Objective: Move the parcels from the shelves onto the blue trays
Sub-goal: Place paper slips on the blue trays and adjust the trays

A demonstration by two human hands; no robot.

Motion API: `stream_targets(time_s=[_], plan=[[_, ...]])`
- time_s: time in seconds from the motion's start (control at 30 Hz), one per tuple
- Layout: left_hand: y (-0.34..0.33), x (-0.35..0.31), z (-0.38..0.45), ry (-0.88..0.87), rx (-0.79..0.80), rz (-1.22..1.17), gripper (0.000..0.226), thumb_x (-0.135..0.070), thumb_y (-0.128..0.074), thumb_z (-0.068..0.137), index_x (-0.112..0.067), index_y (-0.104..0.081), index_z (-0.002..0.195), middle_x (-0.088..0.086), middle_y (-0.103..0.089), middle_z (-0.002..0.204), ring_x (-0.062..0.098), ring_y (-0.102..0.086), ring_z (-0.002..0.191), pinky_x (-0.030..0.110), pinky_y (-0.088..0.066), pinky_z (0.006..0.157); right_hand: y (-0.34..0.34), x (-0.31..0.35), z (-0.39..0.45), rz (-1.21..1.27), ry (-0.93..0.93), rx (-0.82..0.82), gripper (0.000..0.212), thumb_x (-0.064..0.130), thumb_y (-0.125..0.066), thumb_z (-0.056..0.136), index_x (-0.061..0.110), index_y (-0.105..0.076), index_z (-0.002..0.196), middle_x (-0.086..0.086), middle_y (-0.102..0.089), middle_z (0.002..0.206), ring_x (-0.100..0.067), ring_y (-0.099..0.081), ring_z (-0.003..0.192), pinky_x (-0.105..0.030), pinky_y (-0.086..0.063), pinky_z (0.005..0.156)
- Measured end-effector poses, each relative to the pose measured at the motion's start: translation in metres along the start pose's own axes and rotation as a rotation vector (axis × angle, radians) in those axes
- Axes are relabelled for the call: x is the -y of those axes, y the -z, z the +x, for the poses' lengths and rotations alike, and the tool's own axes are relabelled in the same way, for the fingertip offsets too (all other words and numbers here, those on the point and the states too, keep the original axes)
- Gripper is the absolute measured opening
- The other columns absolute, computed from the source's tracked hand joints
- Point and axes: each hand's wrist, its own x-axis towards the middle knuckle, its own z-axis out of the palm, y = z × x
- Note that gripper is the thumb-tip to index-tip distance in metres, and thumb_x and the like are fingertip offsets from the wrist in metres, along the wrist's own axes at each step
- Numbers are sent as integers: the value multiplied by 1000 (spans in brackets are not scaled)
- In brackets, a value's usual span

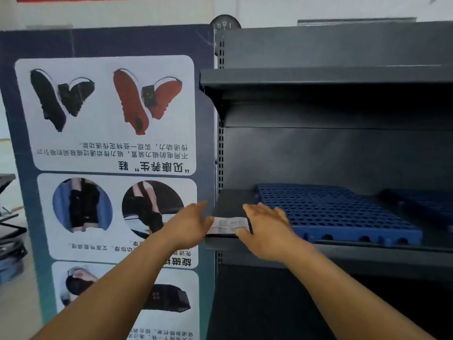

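A flat dark parcel (230, 207) with a white shipping label lies at the left end of the dark metal shelf (367, 251), just left of a blue perforated tray (338, 212). My left hand (190, 223) holds the parcel's left edge, thumb on the label. On the parcel's right side rests my right hand (264, 225), its fingers spread over the parcel top and the tray's left edge, thumb at the front edge. A second blue tray (421, 204) sits in shadow farther right.
A tall poster board (110, 153) with shoe pictures stands directly left of the shelf unit. An upper shelf (318, 79) overhangs the working shelf. Stacked dark items (11, 246) sit on the floor at far left.
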Motion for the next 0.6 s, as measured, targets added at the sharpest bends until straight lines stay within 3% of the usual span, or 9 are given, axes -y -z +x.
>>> stream_targets(time_s=[0.07, 0.13, 0.3, 0.4, 0.5, 0.6], plan=[[-6, 8, 10, 44, 12, -44, 54, -37, -39, 99, -21, -25, 148, 5, -36, 152, 25, -46, 131, 32, -40, 100, -10, 5, 10, -54, 38, -45, 45, 39, -34, 96, 16, -41, 135, 0, -46, 136, -22, -34, 134, -44, -8, 117], [-13, 14, 17, 78, 26, -36, 51, -36, -40, 98, -21, -30, 146, 5, -44, 147, 24, -53, 122, 28, -44, 90, -17, 11, 15, -93, 39, -30, 34, 36, -33, 97, 19, -50, 120, 2, -54, 119, -20, -45, 119, -44, -8, 116], [-25, 21, 30, 72, -24, -54, 39, -33, -43, 98, -10, -49, 128, 11, -60, 129, 27, -60, 109, 27, -50, 84, -30, 18, 26, -193, 99, 14, 31, 30, -35, 99, 17, -53, 121, 0, -53, 127, -20, -42, 123, -43, 3, 117], [-28, 20, 37, 65, -123, -94, 33, -29, -50, 95, -9, -55, 121, 11, -64, 121, 28, -64, 102, 28, -53, 81, -34, 21, 30, -160, 116, 3, 29, 30, -34, 99, 17, -52, 117, 0, -55, 124, -20, -44, 121, -42, 0, 118], [-29, 22, 45, 97, -226, -187, 36, -20, -57, 91, -12, -52, 126, 10, -66, 111, 27, -64, 98, 31, -55, 82, -32, 19, 32, -128, 140, -7, 22, 26, -37, 98, 18, -52, 113, 2, -55, 121, -19, -46, 119, -42, -4, 119], [-24, 22, 49, 134, -275, -364, 36, -16, -60, 89, -13, -54, 125, 5, -63, 95, 20, -59, 88, 20, -52, 67, -28, 12, 36, -29, 118, -129, 31, 29, -39, 97, 19, -46, 125, 3, -47, 131, -18, -41, 122, -38, -16, 117]])
